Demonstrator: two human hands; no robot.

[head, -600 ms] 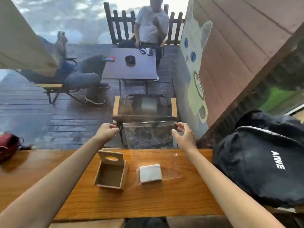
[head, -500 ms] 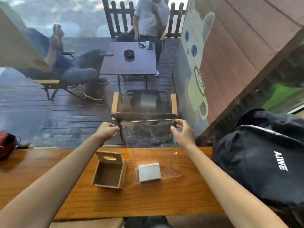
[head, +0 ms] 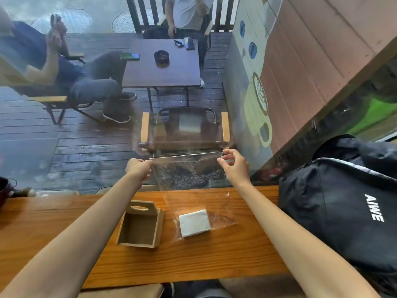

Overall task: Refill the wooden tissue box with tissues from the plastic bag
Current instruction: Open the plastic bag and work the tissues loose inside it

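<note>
A long wooden table [head: 214, 261] runs across the lower part of the view, with a black backpack [head: 343, 207] lying on its right end. Both bare arms stretch straight forward over the table, hands raised above its far edge. The left hand [head: 138, 168] is curled in a loose fist, pinching the top left corner of a clear plastic bag [head: 187, 168]. The right hand [head: 235, 164] pinches the top right corner between thumb and fingertips, the other fingers arched above. The bag's top edge is pulled taut between the two hands and its body hangs down toward the table. Below the hands, the wooden box [head: 140, 225] sits open on the table with its lid tipped up behind. Just to its right lies a white stack of tissues [head: 194, 222] inside clear plastic, well apart from both hands.
</note>
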